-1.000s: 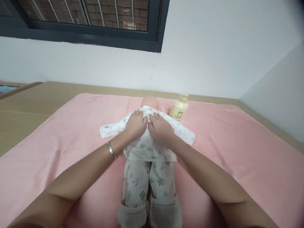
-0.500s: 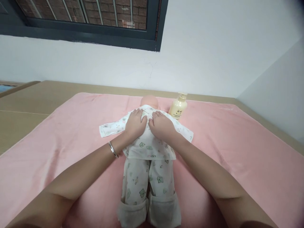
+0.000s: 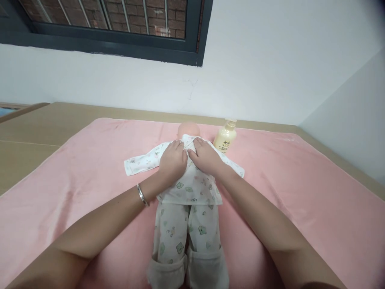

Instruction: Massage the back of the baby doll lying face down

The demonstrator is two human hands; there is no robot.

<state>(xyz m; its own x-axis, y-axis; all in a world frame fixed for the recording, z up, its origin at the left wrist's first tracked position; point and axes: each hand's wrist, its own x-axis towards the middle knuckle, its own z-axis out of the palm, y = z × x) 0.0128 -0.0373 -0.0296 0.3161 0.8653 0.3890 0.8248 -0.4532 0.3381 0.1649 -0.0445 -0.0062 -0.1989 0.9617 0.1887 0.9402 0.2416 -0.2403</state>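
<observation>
A baby doll in a white printed long-sleeved top (image 3: 192,188) and matching trousers (image 3: 202,228) lies stretched out, its bald head (image 3: 188,129) pointing away from me. Both sleeves reach out sideways. My left hand (image 3: 173,160) rests flat on the left of the upper body, fingers extended, with a silver bangle on that wrist. Mirroring it, my right hand (image 3: 207,156) lies flat on the right side, its thumb pointing inward. The hands are close together near the neckline. Thick folded cuffs (image 3: 207,265) cover the leg ends. The doll's face is out of sight.
A pale yellow pump bottle (image 3: 225,136) stands beyond the right sleeve. Under the doll spreads a pink blanket (image 3: 99,172) on a wooden surface (image 3: 33,124). Behind are a white wall and a dark-framed window (image 3: 120,40) with bars.
My left thumb has drawn in closer to its fingers. Both hands stay on the doll's upper body, and the cloth near the neckline has shifted slightly.
</observation>
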